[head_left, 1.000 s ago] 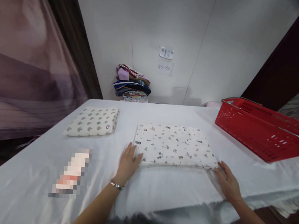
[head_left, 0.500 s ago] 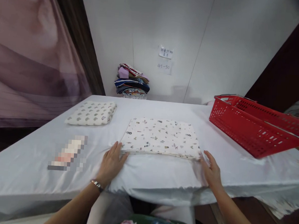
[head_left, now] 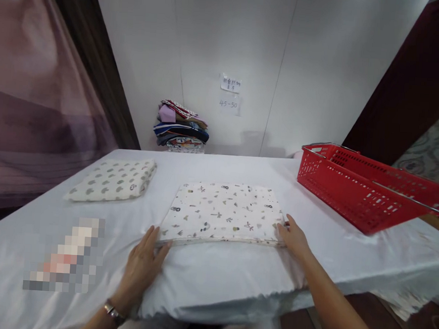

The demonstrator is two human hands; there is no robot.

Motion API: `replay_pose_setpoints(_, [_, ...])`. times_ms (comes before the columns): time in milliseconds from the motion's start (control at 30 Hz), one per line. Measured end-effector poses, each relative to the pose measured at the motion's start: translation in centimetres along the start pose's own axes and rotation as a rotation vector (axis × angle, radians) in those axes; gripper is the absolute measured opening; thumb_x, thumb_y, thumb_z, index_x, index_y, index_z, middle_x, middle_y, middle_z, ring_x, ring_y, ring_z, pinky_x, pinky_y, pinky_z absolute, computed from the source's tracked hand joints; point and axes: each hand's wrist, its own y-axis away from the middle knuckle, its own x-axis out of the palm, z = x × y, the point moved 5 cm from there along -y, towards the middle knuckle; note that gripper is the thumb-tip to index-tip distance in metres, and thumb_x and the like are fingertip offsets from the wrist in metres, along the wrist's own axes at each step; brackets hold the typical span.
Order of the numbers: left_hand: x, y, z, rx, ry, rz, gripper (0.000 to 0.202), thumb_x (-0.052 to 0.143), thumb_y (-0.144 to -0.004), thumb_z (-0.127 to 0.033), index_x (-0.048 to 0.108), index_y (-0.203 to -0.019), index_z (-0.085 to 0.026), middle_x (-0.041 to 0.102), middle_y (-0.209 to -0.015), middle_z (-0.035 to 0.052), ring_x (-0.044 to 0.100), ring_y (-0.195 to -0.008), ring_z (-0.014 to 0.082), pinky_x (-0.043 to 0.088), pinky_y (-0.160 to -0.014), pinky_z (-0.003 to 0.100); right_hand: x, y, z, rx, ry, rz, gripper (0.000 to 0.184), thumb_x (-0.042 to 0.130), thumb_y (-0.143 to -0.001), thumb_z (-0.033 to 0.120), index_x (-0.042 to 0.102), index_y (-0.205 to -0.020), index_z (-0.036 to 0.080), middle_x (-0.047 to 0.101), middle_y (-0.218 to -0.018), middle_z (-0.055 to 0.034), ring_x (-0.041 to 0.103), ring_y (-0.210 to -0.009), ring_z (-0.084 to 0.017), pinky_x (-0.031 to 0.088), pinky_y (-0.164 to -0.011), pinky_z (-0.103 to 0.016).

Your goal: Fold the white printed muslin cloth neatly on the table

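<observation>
A folded white cloth with small printed figures [head_left: 222, 213] lies flat on the white-covered table [head_left: 235, 274]. My left hand [head_left: 141, 266] rests flat by its near left corner, fingers stretched out and touching the edge. My right hand [head_left: 293, 237] lies at the near right corner, fingers extended against the cloth's edge. Neither hand lifts the cloth. A second folded cloth with green spots [head_left: 112, 180] sits further left on the table.
A red plastic basket [head_left: 363, 185] stands at the right on the table. A stack of folded clothes [head_left: 180, 127] sits against the back wall under two paper notes [head_left: 229, 93]. A blurred-out object [head_left: 65, 257] lies at the near left. A curtain hangs left.
The view has shifted a little; both hands stay at the printed cloth's near corners, the right one now closer in against the corner. The cloth lies as before.
</observation>
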Motion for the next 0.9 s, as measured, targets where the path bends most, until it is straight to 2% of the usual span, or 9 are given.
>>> replay_pose_setpoints(100, [-1.4,-1.0,-0.4,-0.105,0.092,0.045,0.06,0.036,-0.085,-0.056,0.046,-0.128,-0.016,0.06,-0.123,0.0108,0.059,-0.107,0.0278,0.047,-0.091,0.04,0.1,-0.6,0.4,-0.006,0.142,0.053,0.074,0.045,-0.078,0.053,0.039,-0.137,0.009,0.06,-0.116,-0.0185,0.059,-0.103,-0.033,0.045,-0.086,-0.043])
replay_pose_setpoints(167, [-1.9,-1.9,-0.9,-0.169,0.112,0.099,0.056,0.036,-0.086,-0.055,0.048,-0.126,-0.018,0.064,-0.116,0.0098,0.062,-0.099,0.0254,0.049,-0.084,0.037,0.3,-1.3,0.1,0.006,0.198,0.083,0.077,0.047,-0.077,0.053,0.039,-0.138,0.007,0.059,-0.117,-0.0214,0.058,-0.104,-0.035,0.044,-0.086,-0.046])
replay_pose_setpoints(267, [-1.7,-3.5,-1.5,-0.256,0.086,0.194,0.052,0.035,-0.088,-0.05,0.049,-0.125,-0.016,0.065,-0.111,0.012,0.062,-0.098,0.025,0.048,-0.083,0.036,0.8,-2.5,-0.9,0.035,0.184,0.087,0.082,0.055,-0.07,0.057,0.044,-0.134,0.009,0.062,-0.11,-0.0222,0.06,-0.099,-0.038,0.046,-0.082,-0.048])
replay_pose_setpoints(400, [-0.8,-5.4,-1.2,-0.347,0.096,0.276,0.049,0.038,-0.087,-0.045,0.05,-0.122,-0.013,0.065,-0.111,0.0165,0.06,-0.105,0.0267,0.045,-0.086,0.037,0.5,-3.4,-1.9,0.024,0.097,0.002,0.083,0.065,-0.056,0.059,0.053,-0.125,0.013,0.063,-0.109,-0.022,0.06,-0.098,-0.04,0.047,-0.079,-0.051])
replay_pose_setpoints(500, [-0.2,-6.4,-0.5,-0.394,0.136,0.343,0.044,0.045,-0.082,-0.047,0.058,-0.108,-0.013,0.067,-0.103,0.0163,0.062,-0.098,0.0278,0.047,-0.081,0.036,0.4,-3.2,-2.1,0.158,0.088,0.112,0.095,0.067,-0.052,0.062,0.05,-0.129,0.009,0.057,-0.117,-0.026,0.059,-0.097,-0.043,0.049,-0.073,-0.053])
replay_pose_setpoints(567, [0.0,-6.9,0.0,-0.42,0.177,0.399,0.04,0.05,-0.078,-0.05,0.061,-0.095,-0.015,0.069,-0.095,0.0136,0.065,-0.09,0.0267,0.048,-0.074,0.032,0.3,-2.7,-2.0,0.277,0.068,0.227,0.101,0.068,-0.051,0.063,0.046,-0.132,0.007,0.053,-0.122,-0.0289,0.06,-0.091,-0.044,0.05,-0.063,-0.053])
replay_pose_setpoints(633, [0.2,-7.1,0.4,-0.442,0.217,0.434,0.039,0.052,-0.076,-0.051,0.062,-0.09,-0.016,0.069,-0.09,0.0114,0.066,-0.083,0.025,0.048,-0.067,0.03,0.1,-2.4,-1.7,0.349,0.024,0.276,0.104,0.069,-0.05,0.062,0.044,-0.134,0.007,0.052,-0.123,-0.0297,0.061,-0.084,-0.042,0.05,-0.055,-0.05])
replay_pose_setpoints(767, [0.5,-6.7,0.4,-0.485,0.28,0.433,0.045,0.057,-0.074,-0.048,0.057,-0.105,-0.016,0.067,-0.1,0.0122,0.065,-0.087,0.0247,0.049,-0.065,0.029,-0.6,-2.3,-1.9,0.343,-0.108,0.184,0.099,0.074,-0.045,0.062,0.052,-0.127,0.012,0.061,-0.105,-0.0254,0.061,-0.074,-0.035,0.05,-0.049,-0.044])
replay_pose_setpoints(900, [0.9,-5.6,-0.5,-0.588,0.534,0.416,0.066,0.065,-0.072,-0.036,0.041,-0.129,-0.014,0.06,-0.116,0.016,0.064,-0.086,0.0215,0.051,-0.062,0.027,-1.3,-2.0,-2.3,0.268,-0.139,0.1,0.082,0.073,-0.05,0.063,0.059,-0.117,0.017,0.067,-0.092,-0.0185,0.061,-0.064,-0.026,0.049,-0.047,-0.037])
